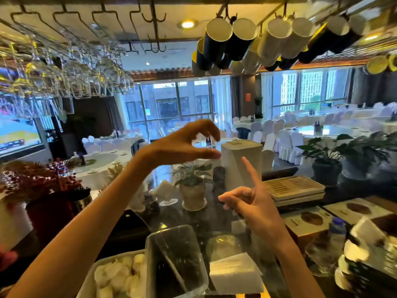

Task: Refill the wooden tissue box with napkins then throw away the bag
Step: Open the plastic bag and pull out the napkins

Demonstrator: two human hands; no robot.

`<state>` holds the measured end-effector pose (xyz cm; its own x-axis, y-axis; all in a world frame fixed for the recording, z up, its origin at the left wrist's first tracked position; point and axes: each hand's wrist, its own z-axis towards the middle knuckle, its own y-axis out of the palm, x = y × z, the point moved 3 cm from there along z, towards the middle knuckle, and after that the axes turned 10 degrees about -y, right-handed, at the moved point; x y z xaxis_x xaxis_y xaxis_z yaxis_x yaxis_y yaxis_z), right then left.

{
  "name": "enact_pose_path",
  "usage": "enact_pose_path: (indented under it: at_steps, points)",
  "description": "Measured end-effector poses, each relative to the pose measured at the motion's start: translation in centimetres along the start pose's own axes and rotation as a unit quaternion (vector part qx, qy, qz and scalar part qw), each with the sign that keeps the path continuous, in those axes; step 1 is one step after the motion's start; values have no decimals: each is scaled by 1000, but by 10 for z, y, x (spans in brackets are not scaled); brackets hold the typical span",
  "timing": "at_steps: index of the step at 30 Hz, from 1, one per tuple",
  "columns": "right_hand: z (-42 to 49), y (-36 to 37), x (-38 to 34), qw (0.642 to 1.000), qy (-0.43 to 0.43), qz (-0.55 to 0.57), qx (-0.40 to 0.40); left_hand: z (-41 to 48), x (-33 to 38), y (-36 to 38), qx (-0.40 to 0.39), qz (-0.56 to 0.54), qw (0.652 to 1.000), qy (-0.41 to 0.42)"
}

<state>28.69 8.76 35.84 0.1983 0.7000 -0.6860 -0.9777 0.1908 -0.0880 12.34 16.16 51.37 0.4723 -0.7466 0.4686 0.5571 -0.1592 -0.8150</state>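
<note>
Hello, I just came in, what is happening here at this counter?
A person stands behind a bar counter with both arms raised. The left hand is open, thumb and fingers curved, reaching toward a tall pale box further back on the counter. The right hand is open in the air and holds nothing. A stack of white napkins lies near the front edge. The refilling does not seem to have started.

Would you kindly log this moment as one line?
left hand: open, raised, empty | right hand: open, empty | white stack of napkins: on counter, untouched | wooden tissue box: not identifiable
</note>
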Motion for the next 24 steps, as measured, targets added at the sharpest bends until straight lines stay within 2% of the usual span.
enact_pose_path:
  at_steps: [2, 5, 6, 9, 11, 13, 16, 19, 22, 24]
  points:
    - [-6, 2, -3, 1000, 4, 17, 0, 2, -3, 3, 56, 1, 998, -3]
    - [-21, 0, -3, 999, 22, 47, 10, -14, -23, -9, 137, -148, 978, -58]
    - [-29, -1, -1, 998, 36, 59, 15, -28, -31, -4, 124, -142, 980, -66]
    - [-57, -8, 14, 993, 93, 74, 13, -76, -49, 46, 6, -29, 997, -75]
    - [-82, -15, 27, 986, 145, 84, 10, -99, -61, 77, 17, -24, 996, -82]
    - [-112, -20, 42, 975, 201, 86, -21, -119, -73, 103, 45, -69, 991, -103]
    - [-161, -28, 69, 951, 286, 79, -89, -146, -83, 150, -26, -74, 991, -104]
    - [-215, -37, 98, 925, 354, 31, -136, -174, -91, 212, -116, -29, 988, -99]
    - [-265, -48, 118, 897, 405, -19, -177, -199, -97, 273, -168, 25, 978, -120]
    - [-286, -58, 124, 885, 428, -57, -175, -213, -94, 301, -189, 27, 975, -118]
